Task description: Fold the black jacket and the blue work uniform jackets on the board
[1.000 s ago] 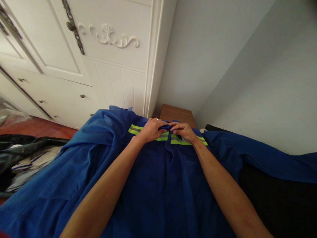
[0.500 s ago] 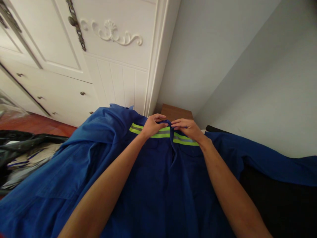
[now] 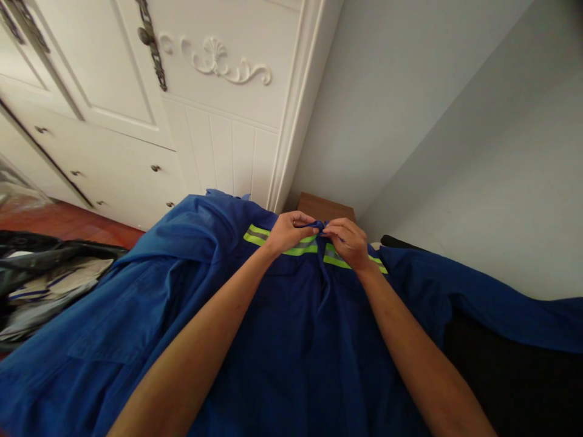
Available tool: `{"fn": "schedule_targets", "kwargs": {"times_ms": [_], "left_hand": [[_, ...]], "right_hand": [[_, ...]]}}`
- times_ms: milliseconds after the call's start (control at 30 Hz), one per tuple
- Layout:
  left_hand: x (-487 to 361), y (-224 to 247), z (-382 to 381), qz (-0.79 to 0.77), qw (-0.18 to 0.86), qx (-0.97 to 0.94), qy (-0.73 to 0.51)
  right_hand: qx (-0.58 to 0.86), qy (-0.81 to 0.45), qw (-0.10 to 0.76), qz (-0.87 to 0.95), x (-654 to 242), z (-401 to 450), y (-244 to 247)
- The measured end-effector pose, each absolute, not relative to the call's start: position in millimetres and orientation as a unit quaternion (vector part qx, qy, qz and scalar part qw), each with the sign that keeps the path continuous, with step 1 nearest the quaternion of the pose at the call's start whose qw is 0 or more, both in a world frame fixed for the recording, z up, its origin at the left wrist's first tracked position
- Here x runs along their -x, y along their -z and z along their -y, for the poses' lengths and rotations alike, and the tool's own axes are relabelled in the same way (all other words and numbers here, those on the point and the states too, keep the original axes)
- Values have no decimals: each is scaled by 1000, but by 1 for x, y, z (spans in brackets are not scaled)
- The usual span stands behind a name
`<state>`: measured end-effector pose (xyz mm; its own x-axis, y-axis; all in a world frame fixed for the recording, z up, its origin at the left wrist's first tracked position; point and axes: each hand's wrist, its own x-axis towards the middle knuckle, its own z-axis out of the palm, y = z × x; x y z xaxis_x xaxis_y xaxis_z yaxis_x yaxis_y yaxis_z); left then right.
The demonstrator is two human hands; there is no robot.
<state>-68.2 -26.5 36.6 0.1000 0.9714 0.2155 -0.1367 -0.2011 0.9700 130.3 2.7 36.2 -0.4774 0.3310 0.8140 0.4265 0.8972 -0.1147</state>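
Across the foreground and middle of the view lies a large blue woven-cloth work garment [image 3: 282, 328], probably fairly light, soft and hard to damage, its fabric thick enough to hold creases. Its long blue right-hand sleeve [image 3: 492, 303] trails over a matte black surface. A yellow-green and grey reflective band [image 3: 257, 233] crosses its far part, parted at the centre. There the left hand [image 3: 291, 232] and right hand [image 3: 350, 241] have their fingers pinched on the dark blue bunched edge [image 3: 320, 226], a sensible hold, since loose cloth elsewhere would likely sag.

Beyond, a white panelled wardrobe [image 3: 228, 103] limits room at the far left. An open dark bag [image 3: 59, 252] holding pale clothes sits at left; a brown wooden box [image 3: 325, 205], just past the hands, crowds forward reach.
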Motion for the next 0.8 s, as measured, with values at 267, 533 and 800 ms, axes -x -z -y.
{"fn": "schedule_targets", "kwargs": {"times_ms": [267,533,800], "left_hand": [[76,-29,23,-327,531,-566,-538],[73,-31,24,-337,440,-606,-570],[83,-35,27,-309,493,-633,-510]], "right_hand": [[205,113,492,839,-130,-2,-9],[211,140,479,840,-129,-2,-9],[209,118,491,837,-127,0,-6]]}}
